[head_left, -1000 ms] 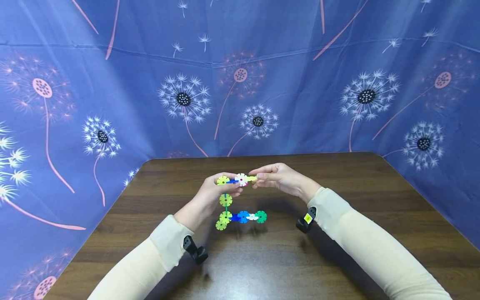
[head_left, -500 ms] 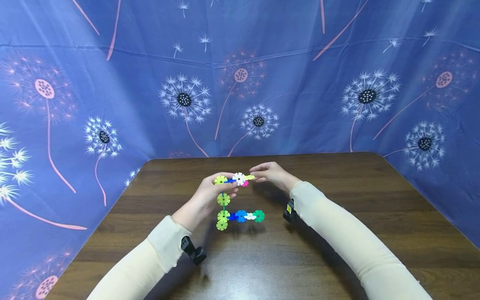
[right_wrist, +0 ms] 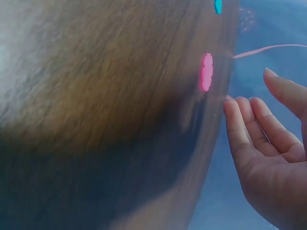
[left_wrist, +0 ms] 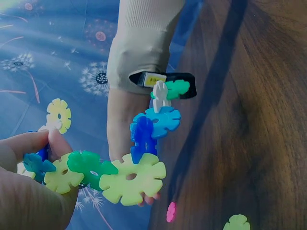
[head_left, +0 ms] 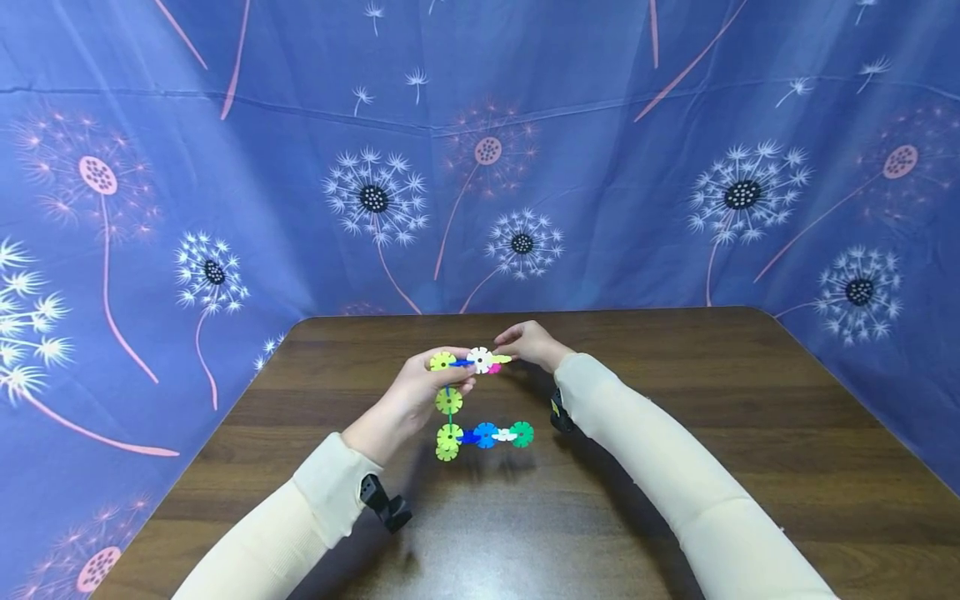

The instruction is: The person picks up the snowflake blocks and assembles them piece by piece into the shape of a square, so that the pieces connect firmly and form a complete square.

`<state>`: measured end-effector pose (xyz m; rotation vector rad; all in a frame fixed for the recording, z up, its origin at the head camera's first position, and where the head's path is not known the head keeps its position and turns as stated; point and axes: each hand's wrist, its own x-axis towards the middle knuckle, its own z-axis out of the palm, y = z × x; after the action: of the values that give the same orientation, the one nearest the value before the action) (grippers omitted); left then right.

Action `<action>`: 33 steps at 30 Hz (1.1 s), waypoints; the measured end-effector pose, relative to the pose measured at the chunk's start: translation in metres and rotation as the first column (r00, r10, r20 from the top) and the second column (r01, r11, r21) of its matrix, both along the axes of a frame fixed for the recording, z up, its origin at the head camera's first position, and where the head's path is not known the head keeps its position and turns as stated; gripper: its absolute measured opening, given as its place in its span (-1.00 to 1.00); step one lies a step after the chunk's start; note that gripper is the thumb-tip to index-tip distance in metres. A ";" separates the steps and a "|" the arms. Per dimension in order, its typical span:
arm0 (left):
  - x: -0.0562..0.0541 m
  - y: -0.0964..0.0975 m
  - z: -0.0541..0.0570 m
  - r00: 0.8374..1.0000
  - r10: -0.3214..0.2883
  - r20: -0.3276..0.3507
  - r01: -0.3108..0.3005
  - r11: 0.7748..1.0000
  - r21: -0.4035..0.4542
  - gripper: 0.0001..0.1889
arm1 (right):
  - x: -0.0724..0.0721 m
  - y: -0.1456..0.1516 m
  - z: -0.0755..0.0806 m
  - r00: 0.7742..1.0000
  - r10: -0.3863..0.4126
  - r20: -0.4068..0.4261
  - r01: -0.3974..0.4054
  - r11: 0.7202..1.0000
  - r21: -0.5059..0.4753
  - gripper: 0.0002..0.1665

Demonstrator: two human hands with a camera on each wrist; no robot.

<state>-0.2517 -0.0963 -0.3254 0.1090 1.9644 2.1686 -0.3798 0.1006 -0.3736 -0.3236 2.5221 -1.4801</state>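
My left hand (head_left: 420, 387) pinches the top of a bent chain of slotted snowflake discs between thumb and fingers. Along its upper arm sit a yellow-green disc, a blue one, a white disc (head_left: 480, 360) and a yellow end disc (head_left: 501, 358). The chain drops to a corner yellow-green disc (left_wrist: 132, 178), then runs right through a light blue disc (head_left: 486, 435) and a white one to a green end disc (head_left: 521, 434). Beyond the yellow end is my right hand (head_left: 531, 342); the right wrist view shows its thumb apart from the fingers and nothing between them.
A loose pink disc (right_wrist: 206, 72) lies on the wooden table (head_left: 637, 375), with a teal disc (right_wrist: 218, 6) farther along in the right wrist view. One loose yellow-green disc (left_wrist: 237, 223) lies nearer. A blue dandelion-print cloth (head_left: 600, 167) hangs behind the table.
My right hand has let go of the yellow end disc and moved left and away, behind the chain's end. My left hand keeps its hold, nearly still.
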 end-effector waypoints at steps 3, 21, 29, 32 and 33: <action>0.001 0.000 0.000 1.000 -0.013 -0.002 0.013 1.000 0.012 -0.63 | -0.004 -0.004 -0.004 0.999 0.019 -0.032 -0.017 0.998 0.061 -0.61; 0.003 -0.005 0.001 1.000 -0.012 0.025 0.011 0.997 0.070 -0.66 | -0.014 -0.021 -0.019 0.976 0.169 -0.134 -0.126 0.950 0.284 -0.56; 0.005 -0.006 0.001 0.999 0.003 0.032 -0.005 0.997 0.075 -0.64 | -0.015 -0.018 -0.021 0.956 0.185 -0.228 -0.086 0.919 0.385 -0.68; 0.004 -0.006 0.001 0.999 0.001 0.035 -0.003 0.997 0.075 -0.63 | -0.015 -0.019 -0.019 0.958 0.191 -0.213 -0.084 0.899 0.430 -0.72; 0.003 -0.006 0.001 0.999 0.001 0.036 -0.004 0.997 0.075 -0.63 | -0.015 -0.019 -0.018 0.960 0.193 -0.202 -0.085 0.892 0.445 -0.72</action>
<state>-0.2483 -0.1027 -0.3246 0.0782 1.8657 2.2303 -0.3949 0.0814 -0.3914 -0.6254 2.8520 -0.8324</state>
